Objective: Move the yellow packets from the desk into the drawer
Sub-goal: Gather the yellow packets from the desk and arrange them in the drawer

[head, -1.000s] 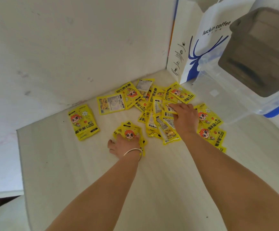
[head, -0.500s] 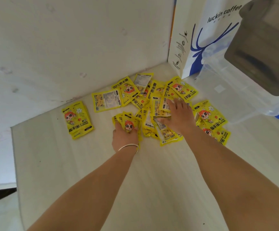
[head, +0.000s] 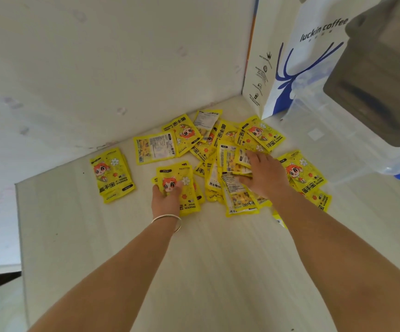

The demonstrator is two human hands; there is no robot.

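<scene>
Several yellow hand-warmer packets lie scattered in the far corner of the pale wooden desk. A small stack of packets sits apart at the left. My left hand, with a silver bangle on the wrist, grips a bundle of packets lying on the desk. My right hand rests on the middle of the pile with its fingers curled around a few packets. No drawer is in view.
White walls close the desk at the back and left. A white and blue paper coffee bag stands at the back right. Beside it sits a clear plastic bin with a blue latch. The desk's left edge drops off.
My left hand slid forward with its bundle of packets. My right hand shifted on the pile and gathered packets under its fingers. The camera moved closer.
</scene>
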